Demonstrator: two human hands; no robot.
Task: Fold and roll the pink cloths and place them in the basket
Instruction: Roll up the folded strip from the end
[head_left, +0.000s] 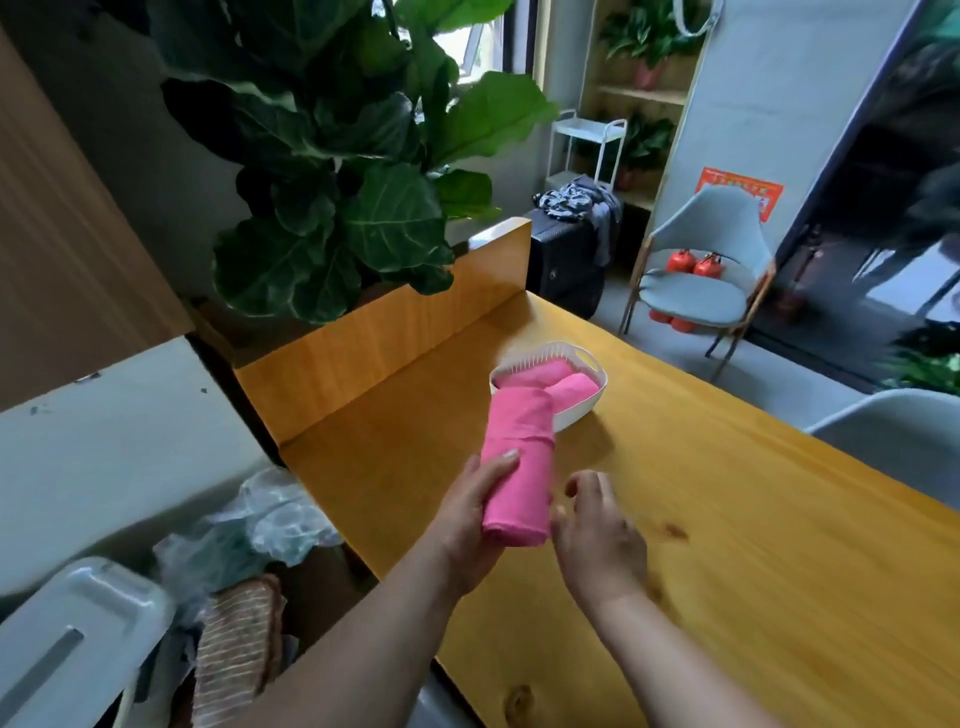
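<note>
Placing is judged the present step: the rolled pink cloth (517, 467), gripped by the left hand (475, 514) at the near side of the white slotted plastic basket (584, 410), should be laid tight beside the two pink rolls (558, 376) inside, steadied by the empty, relaxed right hand (597, 535).

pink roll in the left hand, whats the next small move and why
Probably carry the pink roll forward and lower it into the basket. The left hand grips it fully rolled, its far end by the basket's near rim. Two rolls lie inside, and the right hand holds nothing.
</note>
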